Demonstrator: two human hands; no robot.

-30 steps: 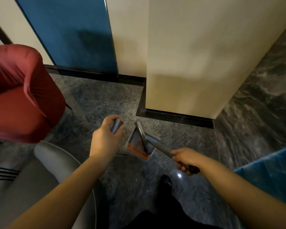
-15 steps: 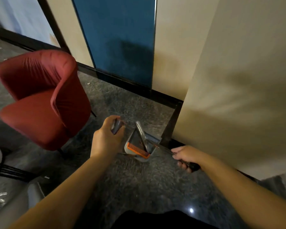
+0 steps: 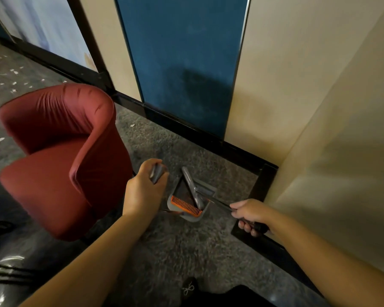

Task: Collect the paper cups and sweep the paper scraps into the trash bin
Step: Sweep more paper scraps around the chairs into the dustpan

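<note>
My left hand [image 3: 143, 191] grips the grey handle [image 3: 156, 173] of a dustpan. The grey dustpan [image 3: 205, 191] with its orange comb teeth [image 3: 185, 206] hangs below, over the dark carpet. My right hand [image 3: 251, 214] grips the thin dark broom handle [image 3: 220, 203], and the grey broom head [image 3: 192, 187] rests inside the pan. Several white paper scraps [image 3: 13, 73] lie scattered on the floor at the far left, beyond the red chair. No paper cup or trash bin is in view.
A red tub chair [image 3: 60, 156] stands close on the left. A wall with a blue panel [image 3: 182, 63] and black skirting runs behind, and a cream pillar [image 3: 341, 162] juts out on the right. A black frame [image 3: 0, 269] sits at the lower left.
The view has swung left: the red chair and blue panel now sit nearer the middle and scraps appear at far left. Both hands keep the same hold on dustpan and broom.
</note>
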